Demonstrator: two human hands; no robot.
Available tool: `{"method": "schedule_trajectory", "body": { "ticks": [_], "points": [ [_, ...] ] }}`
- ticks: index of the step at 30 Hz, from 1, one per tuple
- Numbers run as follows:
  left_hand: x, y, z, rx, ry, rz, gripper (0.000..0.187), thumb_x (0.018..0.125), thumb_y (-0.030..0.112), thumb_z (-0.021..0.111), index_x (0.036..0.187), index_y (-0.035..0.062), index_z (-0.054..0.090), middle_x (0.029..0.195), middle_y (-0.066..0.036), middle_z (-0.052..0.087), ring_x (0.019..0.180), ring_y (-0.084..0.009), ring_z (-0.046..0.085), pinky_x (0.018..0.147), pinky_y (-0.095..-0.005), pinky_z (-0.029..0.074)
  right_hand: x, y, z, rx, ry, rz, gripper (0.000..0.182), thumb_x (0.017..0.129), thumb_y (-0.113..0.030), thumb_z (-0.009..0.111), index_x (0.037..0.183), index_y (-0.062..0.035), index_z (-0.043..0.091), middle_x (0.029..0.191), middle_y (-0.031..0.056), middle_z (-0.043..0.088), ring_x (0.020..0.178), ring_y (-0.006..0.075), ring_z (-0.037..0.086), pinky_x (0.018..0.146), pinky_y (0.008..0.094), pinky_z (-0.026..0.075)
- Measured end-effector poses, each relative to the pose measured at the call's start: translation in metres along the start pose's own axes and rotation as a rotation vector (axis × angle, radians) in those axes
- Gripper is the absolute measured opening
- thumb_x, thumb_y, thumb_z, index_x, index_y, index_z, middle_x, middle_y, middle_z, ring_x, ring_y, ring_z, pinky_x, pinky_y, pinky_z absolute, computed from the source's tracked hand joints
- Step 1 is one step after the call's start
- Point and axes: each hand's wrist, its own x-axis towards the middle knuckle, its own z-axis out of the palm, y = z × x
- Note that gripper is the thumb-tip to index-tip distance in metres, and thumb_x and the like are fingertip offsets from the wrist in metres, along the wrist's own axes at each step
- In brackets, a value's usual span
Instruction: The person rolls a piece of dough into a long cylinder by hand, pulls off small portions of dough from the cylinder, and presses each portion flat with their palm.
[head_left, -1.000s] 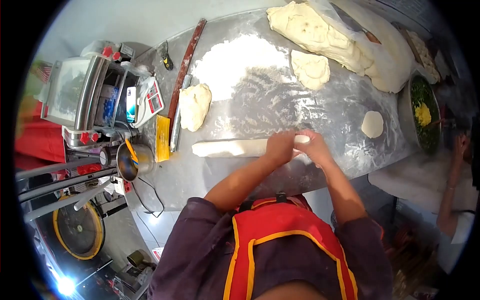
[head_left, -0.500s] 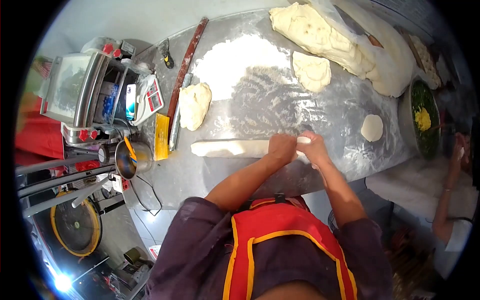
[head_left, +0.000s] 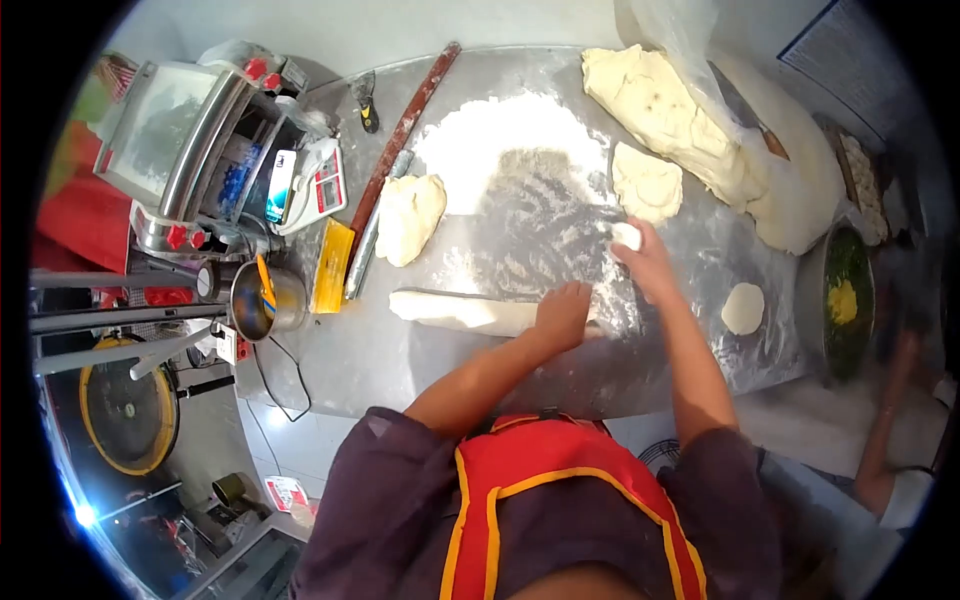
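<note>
A long roll of dough lies across the floured steel table. My left hand grips the roll's right end. My right hand is lifted a little farther back and holds a small torn-off piece of dough in its fingers. A flattened round of dough lies to the right of my right forearm.
A dough lump sits by a long rolling pin and a flour pile. A big dough mass and a smaller piece lie at the back. Scale, metal cup, a bowl of greens; another person's arm at right.
My right hand pulled a small piece off the roll's end and moved it away toward the back. My left hand stayed on the roll. The camera shifted slightly.
</note>
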Motion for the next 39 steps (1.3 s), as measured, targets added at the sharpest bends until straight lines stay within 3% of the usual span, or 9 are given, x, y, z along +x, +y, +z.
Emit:
{"method": "schedule_trajectory", "body": {
  "ticks": [2,5,8,11,14,17,27,34,39],
  "points": [
    [-0.017,-0.005,-0.004,0.038,0.056,-0.005,0.057,0.069,0.04,0.079,0.105,0.003,0.053,0.109,-0.016,0.055,0.105,-0.0327,0.055,0.087,-0.045,0.044,0.016,-0.025,0.021,-0.353,0.013,-0.112,0.044,0.081,-0.018,0.071,0.118,-0.0036,0.052,0.11,0.0189,0.062,0.095,0.0332,0.062,0.079,0.0404,0.05],
    [-0.031,-0.011,-0.014,0.131,0.021,-0.07,0.056,0.069,0.034,0.079,0.106,0.0044,0.051,0.111,-0.014,0.053,0.108,-0.0314,0.051,0.09,-0.0444,0.042,0.029,-0.008,0.041,-0.74,-0.036,-0.175,0.041,0.08,-0.021,0.072,0.112,-0.0046,0.054,0.118,0.0194,0.059,0.104,0.0403,0.057,0.081,0.0442,0.049],
    [-0.036,-0.025,0.002,0.156,0.065,-0.06,0.047,0.072,0.032,0.076,0.104,0.0062,0.054,0.107,-0.013,0.055,0.106,-0.0299,0.052,0.09,-0.0434,0.042,0.025,-0.024,0.038,-0.921,-0.077,-0.173,0.049,0.08,-0.018,0.07,0.125,-0.0082,0.052,0.116,0.0202,0.06,0.1,0.0386,0.059,0.084,0.0415,0.049],
    [-0.031,-0.037,0.0,0.001,0.057,-0.002,0.048,0.072,0.033,0.076,0.106,0.0072,0.056,0.107,-0.014,0.058,0.105,-0.0315,0.054,0.089,-0.043,0.043,-0.006,-0.035,0.026,-0.735,0.179,-0.514,0.047,0.083,-0.017,0.069,0.126,-0.0065,0.053,0.115,0.0152,0.062,0.098,0.0312,0.062,0.083,0.0376,0.05],
    [-0.031,-0.044,-0.008,-0.169,0.002,0.023,0.054,0.07,0.034,0.078,0.113,0.0079,0.058,0.103,-0.014,0.063,0.1,-0.0333,0.059,0.089,-0.0427,0.045,-0.051,-0.006,0.022,-0.051,-0.205,0.073,0.045,0.086,-0.015,0.068,0.127,-0.0034,0.054,0.112,0.0087,0.064,0.096,0.0193,0.063,0.08,0.0318,0.05],
    [-0.027,-0.037,-0.024,-0.22,-0.123,-0.004,0.056,0.07,0.036,0.078,0.115,0.0079,0.057,0.102,-0.015,0.064,0.098,-0.0339,0.06,0.089,-0.0431,0.045,-0.091,-0.055,0.027,0.331,-0.471,0.472,0.043,0.085,-0.014,0.07,0.124,-0.0007,0.057,0.106,0.005,0.064,0.092,0.0117,0.06,0.078,0.0275,0.05],
    [-0.026,-0.027,0.001,-0.058,-0.034,0.039,0.036,0.07,0.03,0.07,0.098,0.0072,0.064,0.094,-0.016,0.067,0.092,-0.0348,0.063,0.082,-0.0444,0.046,-0.118,-0.042,0.062,0.238,-0.116,0.372,0.034,0.072,-0.003,0.07,0.105,0.002,0.065,0.082,0.0042,0.066,0.072,0.0112,0.059,0.067,0.0262,0.049],
    [-0.025,-0.011,-0.026,-0.022,-0.127,0.021,0.019,0.071,0.024,0.062,0.075,0.0072,0.07,0.074,-0.018,0.067,0.071,-0.0371,0.066,0.063,-0.0462,0.051,-0.114,-0.04,0.057,0.406,-0.094,0.571,0.035,0.068,0.002,0.069,0.103,0.0006,0.066,0.082,0.005,0.065,0.071,0.0122,0.061,0.063,0.0259,0.05],
    [-0.007,-0.014,-0.025,-0.003,-0.164,-0.013,0.02,0.073,0.023,0.06,0.071,0.0065,0.07,0.071,-0.017,0.067,0.069,-0.0371,0.066,0.063,-0.0467,0.051,-0.116,-0.045,0.037,0.567,-0.102,0.544,0.035,0.069,0.005,0.07,0.103,-0.0018,0.066,0.085,0.0061,0.066,0.074,0.0135,0.063,0.063,0.0266,0.052]
  ]
}}
